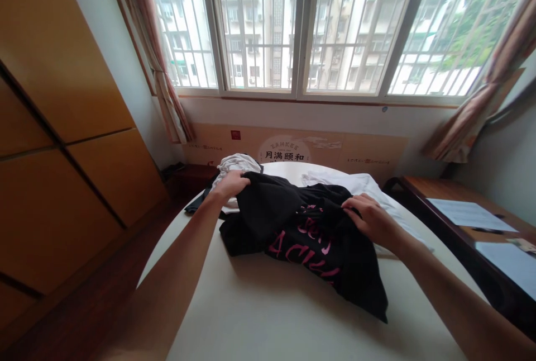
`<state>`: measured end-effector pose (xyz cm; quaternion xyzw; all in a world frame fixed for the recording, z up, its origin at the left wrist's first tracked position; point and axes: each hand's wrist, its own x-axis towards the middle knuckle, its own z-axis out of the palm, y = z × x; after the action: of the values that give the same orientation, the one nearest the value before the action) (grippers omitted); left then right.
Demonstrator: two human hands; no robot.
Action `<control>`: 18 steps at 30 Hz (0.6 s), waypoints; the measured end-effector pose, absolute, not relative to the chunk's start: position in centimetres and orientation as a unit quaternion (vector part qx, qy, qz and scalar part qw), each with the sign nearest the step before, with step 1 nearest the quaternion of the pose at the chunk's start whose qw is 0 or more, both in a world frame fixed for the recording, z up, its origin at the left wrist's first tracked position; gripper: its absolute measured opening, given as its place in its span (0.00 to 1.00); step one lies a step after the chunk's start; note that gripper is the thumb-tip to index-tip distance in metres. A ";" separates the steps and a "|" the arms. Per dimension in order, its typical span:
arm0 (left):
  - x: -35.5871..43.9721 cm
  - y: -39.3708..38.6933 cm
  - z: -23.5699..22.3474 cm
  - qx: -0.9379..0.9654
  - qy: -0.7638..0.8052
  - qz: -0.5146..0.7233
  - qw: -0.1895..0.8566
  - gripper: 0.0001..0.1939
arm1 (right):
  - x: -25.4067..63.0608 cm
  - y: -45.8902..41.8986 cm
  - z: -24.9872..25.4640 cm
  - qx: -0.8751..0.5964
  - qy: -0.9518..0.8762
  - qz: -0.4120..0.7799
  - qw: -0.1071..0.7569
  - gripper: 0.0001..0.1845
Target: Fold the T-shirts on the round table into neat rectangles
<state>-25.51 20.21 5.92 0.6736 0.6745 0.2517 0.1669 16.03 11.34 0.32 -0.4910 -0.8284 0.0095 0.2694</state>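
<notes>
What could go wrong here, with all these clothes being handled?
Two possible risks. The left hand and right hand grip a bunched black garment with pink lettering, so it could end up creased. Also, a dark garment lies at the edge of the white surface beside a white cloth pile, and it might slip to the floor.

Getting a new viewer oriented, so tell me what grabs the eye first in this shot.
A black garment with pink lettering lies bunched in the middle of the pale surface, held at either side by the left hand and the right hand. Above, a wide barred window fills the top of the view, with a pale apartment block outside. White clothes lie heaped just beyond the garment's far left side.
</notes>
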 end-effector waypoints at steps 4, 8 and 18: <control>-28.4 22.0 5.4 0.533 0.707 0.452 0.107 0.14 | 20.7 13.9 -0.1 -0.542 -0.767 -0.109 0.327 0.17; -30.2 22.6 4.8 0.455 0.759 0.460 0.073 0.20 | 26.0 15.6 -1.5 -0.705 -0.633 -0.116 0.299 0.20; -21.9 18.5 6.3 0.810 0.518 0.268 0.056 0.16 | 17.5 12.4 0.2 -0.490 -0.772 -0.060 0.401 0.21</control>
<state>-21.88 18.55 6.29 0.8102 0.5183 0.2678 0.0561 17.49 12.38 0.17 -0.4896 -0.7721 -0.0598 0.4008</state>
